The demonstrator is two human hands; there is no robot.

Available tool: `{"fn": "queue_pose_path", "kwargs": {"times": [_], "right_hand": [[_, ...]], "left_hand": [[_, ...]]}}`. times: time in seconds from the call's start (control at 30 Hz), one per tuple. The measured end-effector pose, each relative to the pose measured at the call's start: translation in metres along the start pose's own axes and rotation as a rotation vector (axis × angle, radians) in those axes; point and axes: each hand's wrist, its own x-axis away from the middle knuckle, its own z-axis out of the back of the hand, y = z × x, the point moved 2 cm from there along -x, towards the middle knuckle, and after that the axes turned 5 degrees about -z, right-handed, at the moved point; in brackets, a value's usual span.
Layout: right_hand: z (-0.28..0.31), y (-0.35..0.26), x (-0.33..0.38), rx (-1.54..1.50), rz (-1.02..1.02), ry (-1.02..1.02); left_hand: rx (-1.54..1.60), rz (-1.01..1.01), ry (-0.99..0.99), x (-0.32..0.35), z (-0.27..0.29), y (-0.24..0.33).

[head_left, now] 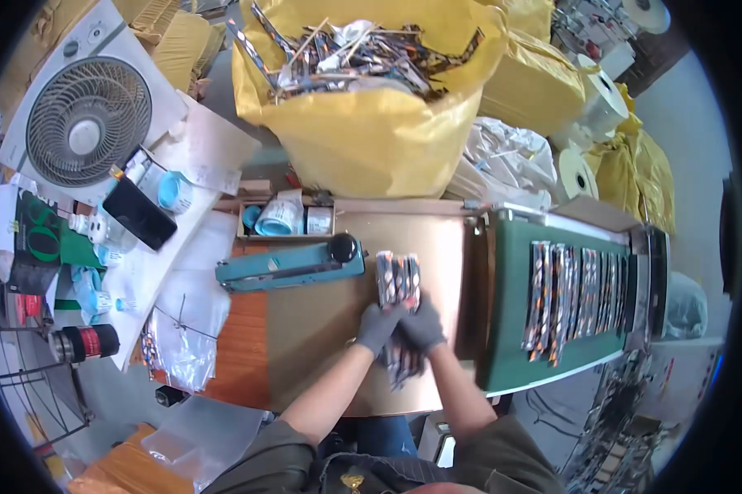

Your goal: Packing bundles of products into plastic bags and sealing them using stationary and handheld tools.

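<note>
Both of my hands wear grey gloves and meet over a bundle of wrapped chopsticks (pixel 399 278), slim packets with a dark, white and orange print. My left hand (pixel 380 326) closes around its left side, and my right hand (pixel 423 327) around its right. The bundle points away from me over the brown board (pixel 313 329) on the table; its near end shows below the hands, slightly blurred. The gloves hide its middle. Left of the bundle's far end lies a long teal hand-press bag sealer (pixel 293 265) with a black knob.
At right, rows of similar packets (pixel 586 288) lie on a green conveyor belt (pixel 511 313). A yellow sack (pixel 371 140) of loose packets and sticks stands beyond the table. A small box (pixel 251 230), clear plastic bags (pixel 186 346), a phone (pixel 139 214) and a fan (pixel 89 121) are at left.
</note>
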Motion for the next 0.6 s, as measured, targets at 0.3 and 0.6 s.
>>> {"fn": "queue_pose_path", "kwargs": {"times": [0.3, 0.6], "right_hand": [[-0.117, 0.022, -0.003, -0.276, 0.204, -0.731], [-0.143, -0.023, -0.025, 0.257, 0.139, -0.965]], "left_hand": [[0.116, 0.324, 0.307, 0.072, 0.109, -0.026], [0.032, 0.271, 0.155, 0.029, 0.164, -0.074]]}}
